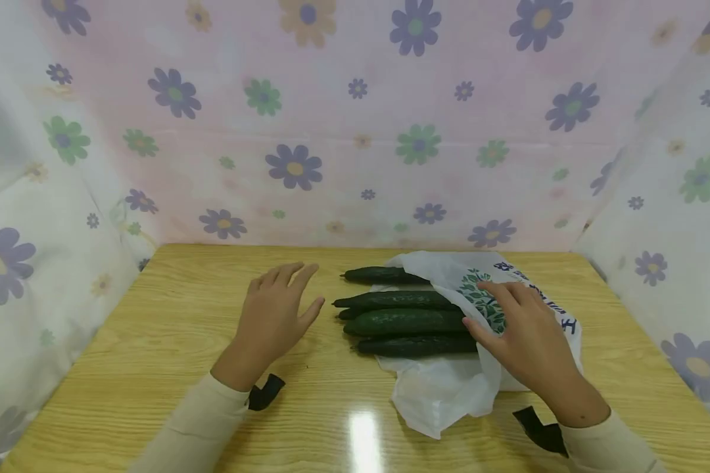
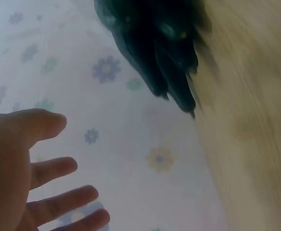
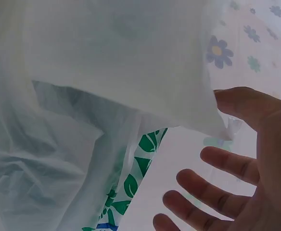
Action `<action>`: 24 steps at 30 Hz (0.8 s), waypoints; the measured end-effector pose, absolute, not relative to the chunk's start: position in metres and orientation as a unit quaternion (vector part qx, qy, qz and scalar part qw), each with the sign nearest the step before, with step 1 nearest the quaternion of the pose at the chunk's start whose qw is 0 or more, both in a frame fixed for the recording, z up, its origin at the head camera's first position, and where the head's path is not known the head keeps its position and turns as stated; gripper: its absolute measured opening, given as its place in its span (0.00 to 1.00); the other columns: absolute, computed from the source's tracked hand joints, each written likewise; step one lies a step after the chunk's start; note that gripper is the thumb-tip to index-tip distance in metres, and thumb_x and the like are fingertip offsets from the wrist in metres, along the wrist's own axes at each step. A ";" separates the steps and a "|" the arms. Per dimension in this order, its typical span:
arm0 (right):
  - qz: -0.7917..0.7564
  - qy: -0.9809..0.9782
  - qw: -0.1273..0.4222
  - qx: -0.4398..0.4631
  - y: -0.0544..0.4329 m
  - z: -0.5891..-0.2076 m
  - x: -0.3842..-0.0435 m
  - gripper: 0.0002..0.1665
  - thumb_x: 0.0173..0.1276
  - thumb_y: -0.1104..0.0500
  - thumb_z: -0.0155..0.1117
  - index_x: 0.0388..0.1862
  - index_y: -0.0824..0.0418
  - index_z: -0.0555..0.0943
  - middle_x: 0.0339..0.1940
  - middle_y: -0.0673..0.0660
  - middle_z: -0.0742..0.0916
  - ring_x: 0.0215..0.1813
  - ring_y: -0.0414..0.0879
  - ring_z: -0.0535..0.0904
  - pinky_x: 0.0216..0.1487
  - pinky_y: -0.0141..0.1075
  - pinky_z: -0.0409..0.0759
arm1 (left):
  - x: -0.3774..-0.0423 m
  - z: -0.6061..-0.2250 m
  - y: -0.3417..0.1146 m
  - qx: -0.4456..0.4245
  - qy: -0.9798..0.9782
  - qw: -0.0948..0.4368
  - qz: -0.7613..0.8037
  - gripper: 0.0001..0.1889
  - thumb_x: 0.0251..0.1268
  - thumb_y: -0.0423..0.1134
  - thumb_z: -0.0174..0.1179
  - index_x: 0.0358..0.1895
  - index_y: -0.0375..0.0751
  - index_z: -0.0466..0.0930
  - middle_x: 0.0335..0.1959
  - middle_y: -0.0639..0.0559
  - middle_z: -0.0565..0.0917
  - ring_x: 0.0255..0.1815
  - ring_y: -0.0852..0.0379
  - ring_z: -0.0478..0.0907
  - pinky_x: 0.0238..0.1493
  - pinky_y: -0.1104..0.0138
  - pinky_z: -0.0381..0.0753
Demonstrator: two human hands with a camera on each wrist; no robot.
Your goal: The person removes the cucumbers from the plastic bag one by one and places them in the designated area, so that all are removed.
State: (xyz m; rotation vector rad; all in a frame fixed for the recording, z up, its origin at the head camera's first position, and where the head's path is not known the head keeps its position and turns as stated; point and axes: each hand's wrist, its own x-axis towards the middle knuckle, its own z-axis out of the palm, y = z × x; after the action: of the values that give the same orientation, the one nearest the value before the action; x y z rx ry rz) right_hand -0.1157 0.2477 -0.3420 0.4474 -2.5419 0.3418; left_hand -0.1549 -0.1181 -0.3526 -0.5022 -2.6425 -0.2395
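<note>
Head view gives me the clearest picture of the plastic bag (image 1: pixel 438 387), which lies on the wooden table (image 1: pixel 154 341) at right of centre. Its mouth is turned to the left of the frame, and its white film carries green leaves and dark blue letters. I count five cucumbers (image 1: pixel 408 322), placed side by side, only partly inside it. Their left ends come out over the table, at the middle of the frame, and their right parts go under the upper layer of the bag. One cucumber lies a little apart from the others, at the upper side; another is mostly covered by its neighbours. The lower layer of the bag spreads, wrinkled, below them.

I see the left hand (image 1: pixel 275 315) left of the cucumbers, near their tips but apart from them; its fingers are extended and hold nothing. From the left wrist camera, the cucumbers are at the upper middle, before the flowered cloth (image 1: pixel 331 125).

At right, the right hand (image 1: pixel 529 332) is over the bag, with fingers spread and thumb apart. In the right wrist view its thumb is at the edge of the film, but I cannot tell if it touches. A loose fold there shows a shaded inside.
</note>
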 end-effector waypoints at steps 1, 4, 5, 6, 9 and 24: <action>0.127 -0.941 0.268 0.165 0.248 -0.342 -0.116 0.37 0.52 0.52 0.81 0.59 0.64 0.80 0.46 0.65 0.83 0.44 0.61 0.79 0.38 0.56 0.79 | -0.154 -0.353 -0.114 -0.195 -0.949 0.234 -0.085 0.30 0.68 0.54 0.64 0.69 0.49 0.73 0.63 0.46 0.79 0.64 0.43 0.76 0.59 0.43 0.76; 0.131 -0.945 0.255 0.156 0.249 -0.342 -0.115 0.29 0.54 0.52 0.80 0.51 0.63 0.80 0.39 0.62 0.84 0.36 0.54 0.78 0.29 0.45 0.77 | -0.150 -0.353 -0.100 -0.236 -0.932 0.266 -0.077 0.25 0.67 0.53 0.65 0.65 0.50 0.78 0.57 0.49 0.82 0.57 0.45 0.80 0.53 0.47 0.80; 0.134 -0.949 0.243 0.150 0.250 -0.341 -0.115 0.27 0.55 0.52 0.79 0.48 0.62 0.80 0.37 0.61 0.84 0.34 0.52 0.78 0.26 0.41 0.75 | -0.149 -0.353 -0.095 -0.248 -0.927 0.271 -0.074 0.24 0.67 0.53 0.66 0.64 0.50 0.79 0.56 0.50 0.83 0.55 0.46 0.80 0.51 0.48 0.80; 0.136 -0.953 0.228 0.144 0.250 -0.341 -0.115 0.25 0.57 0.51 0.78 0.47 0.61 0.79 0.35 0.59 0.83 0.32 0.49 0.76 0.24 0.38 0.72 | -0.148 -0.354 -0.089 -0.259 -0.924 0.273 -0.069 0.24 0.67 0.53 0.65 0.63 0.51 0.80 0.55 0.51 0.83 0.54 0.47 0.81 0.50 0.49 0.81; 0.136 -0.966 0.181 0.122 0.251 -0.341 -0.114 0.20 0.62 0.49 0.75 0.43 0.58 0.77 0.28 0.54 0.80 0.26 0.43 0.70 0.21 0.33 0.64 | -0.145 -0.355 -0.072 -0.286 -0.919 0.267 -0.057 0.23 0.67 0.56 0.64 0.61 0.52 0.80 0.53 0.52 0.83 0.53 0.50 0.81 0.49 0.51 0.81; 0.121 -0.976 0.135 0.121 0.250 -0.340 -0.113 0.15 0.70 0.56 0.67 0.26 0.55 0.72 0.18 0.49 0.70 0.20 0.41 0.60 0.21 0.33 0.56 | -0.142 -0.367 -0.009 -0.330 -0.918 0.221 0.001 0.25 0.68 0.64 0.59 0.63 0.59 0.79 0.55 0.58 0.82 0.56 0.55 0.79 0.51 0.57 0.80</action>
State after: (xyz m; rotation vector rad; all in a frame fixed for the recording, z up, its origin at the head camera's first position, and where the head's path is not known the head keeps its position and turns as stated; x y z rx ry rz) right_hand -0.1134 0.2499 -0.3397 0.3493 -2.8279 0.3503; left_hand -0.1425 -0.0087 -0.3669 -0.9129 -2.5356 0.0016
